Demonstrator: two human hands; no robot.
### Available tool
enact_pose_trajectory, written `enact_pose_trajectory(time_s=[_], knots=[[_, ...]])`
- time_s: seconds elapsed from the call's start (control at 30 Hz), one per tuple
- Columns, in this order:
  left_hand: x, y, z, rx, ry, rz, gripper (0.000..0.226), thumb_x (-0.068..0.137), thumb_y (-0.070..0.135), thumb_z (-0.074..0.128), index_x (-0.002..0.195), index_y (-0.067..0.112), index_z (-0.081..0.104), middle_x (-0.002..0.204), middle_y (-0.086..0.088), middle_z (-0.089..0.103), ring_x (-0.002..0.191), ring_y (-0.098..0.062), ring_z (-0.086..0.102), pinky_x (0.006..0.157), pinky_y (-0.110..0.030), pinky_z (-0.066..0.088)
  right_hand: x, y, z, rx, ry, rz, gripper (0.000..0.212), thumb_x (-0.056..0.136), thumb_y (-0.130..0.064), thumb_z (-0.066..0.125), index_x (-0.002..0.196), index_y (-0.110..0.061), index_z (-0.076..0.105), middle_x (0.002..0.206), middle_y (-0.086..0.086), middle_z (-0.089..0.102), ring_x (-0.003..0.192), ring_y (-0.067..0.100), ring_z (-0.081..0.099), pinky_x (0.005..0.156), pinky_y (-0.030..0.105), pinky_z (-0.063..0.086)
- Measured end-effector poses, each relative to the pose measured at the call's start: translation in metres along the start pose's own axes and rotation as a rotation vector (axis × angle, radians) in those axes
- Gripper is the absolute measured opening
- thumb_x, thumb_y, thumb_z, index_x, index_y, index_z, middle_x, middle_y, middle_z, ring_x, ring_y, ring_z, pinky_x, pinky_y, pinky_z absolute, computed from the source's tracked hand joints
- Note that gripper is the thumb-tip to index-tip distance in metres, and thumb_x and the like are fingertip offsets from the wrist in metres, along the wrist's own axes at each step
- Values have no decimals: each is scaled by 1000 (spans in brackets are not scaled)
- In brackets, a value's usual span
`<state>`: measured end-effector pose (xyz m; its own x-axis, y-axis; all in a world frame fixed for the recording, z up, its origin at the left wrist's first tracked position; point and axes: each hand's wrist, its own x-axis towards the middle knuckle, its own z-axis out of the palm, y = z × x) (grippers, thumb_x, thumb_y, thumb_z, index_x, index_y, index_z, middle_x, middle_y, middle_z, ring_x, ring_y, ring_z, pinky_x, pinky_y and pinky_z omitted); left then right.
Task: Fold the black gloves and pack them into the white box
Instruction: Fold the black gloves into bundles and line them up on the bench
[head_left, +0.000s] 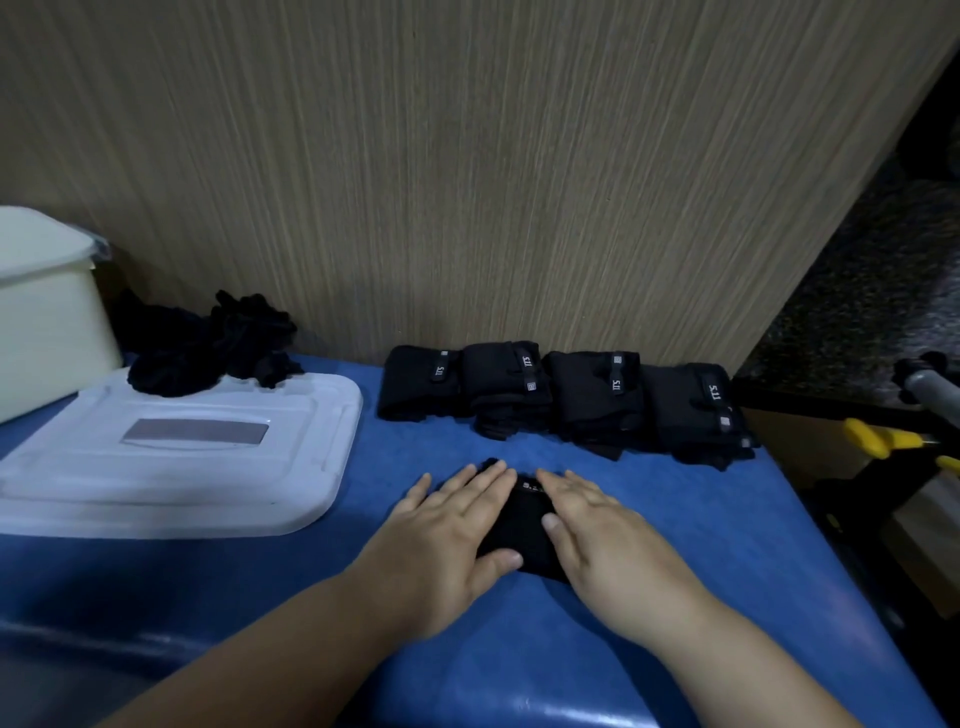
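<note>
A folded black glove (521, 525) lies on the blue table in front of me. My left hand (452, 535) rests flat on its left side and my right hand (597, 540) presses flat on its right side, fingers straight. Beyond them, a row of several folded black gloves (566, 397) with small white labels lines the wall. A loose heap of unfolded black gloves (218, 343) sits at the back left, partly on the white lid. The white box (47, 317) stands at the far left edge, only partly in view.
The box's white lid (176, 457) lies flat on the blue table (675, 519) at left. A wood-grain wall (467, 182) closes the back. Off the table's right edge are a dark floor and yellow-handled tools (883, 441).
</note>
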<state>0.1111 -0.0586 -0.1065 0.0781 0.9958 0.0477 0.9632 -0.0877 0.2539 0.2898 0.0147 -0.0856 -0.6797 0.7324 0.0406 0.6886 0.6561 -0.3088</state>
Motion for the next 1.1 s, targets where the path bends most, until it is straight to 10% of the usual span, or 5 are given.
enact_pose_trajectory(time_s=[0.3, 0.4, 0.53, 0.73, 1.1], knots=[[1, -23, -4, 22, 109, -207, 80, 87, 66, 9, 149, 20, 26, 157, 6, 24, 146, -20, 18, 117, -37, 17, -11, -10, -17, -86, 74, 110, 44, 92, -60, 40, 121, -33, 58, 111, -9, 59, 109, 12, 52, 91, 26, 43], [2, -26, -2, -6, 432, -221, 54, 84, 55, 31, 97, 14, 65, 93, -1, 65, 88, -26, 60, 75, -40, 52, -11, -12, -18, 22, 96, 185, 37, 85, -63, 52, 103, -33, 64, 94, -12, 64, 91, 6, 58, 78, 24, 48], [0, -13, -18, -162, 284, -330, 44, 92, 59, 38, 80, 21, 56, 71, 7, 51, 78, -14, 52, 68, -27, 39, -10, -16, -11, 128, 117, 241, 37, 81, -62, 59, 106, -36, 52, 99, -17, 56, 91, 4, 54, 76, 20, 45], [5, 0, -28, -411, 78, -457, 40, 88, 58, 51, 107, 23, 58, 100, 11, 60, 95, -8, 58, 85, -26, 49, -7, -22, 1, 301, 114, 266, 46, 81, -52, 65, 116, -40, 38, 111, -14, 55, 97, 6, 54, 77, 18, 41], [6, 0, -58, -1216, 271, -520, 38, 87, 20, 69, 110, 13, 40, 92, 4, 64, 82, -8, 64, 62, -12, 51, 11, -42, 10, 635, 291, 253, 38, 82, -40, 69, 107, -47, 41, 117, -17, 55, 105, 0, 56, 90, 25, 47]])
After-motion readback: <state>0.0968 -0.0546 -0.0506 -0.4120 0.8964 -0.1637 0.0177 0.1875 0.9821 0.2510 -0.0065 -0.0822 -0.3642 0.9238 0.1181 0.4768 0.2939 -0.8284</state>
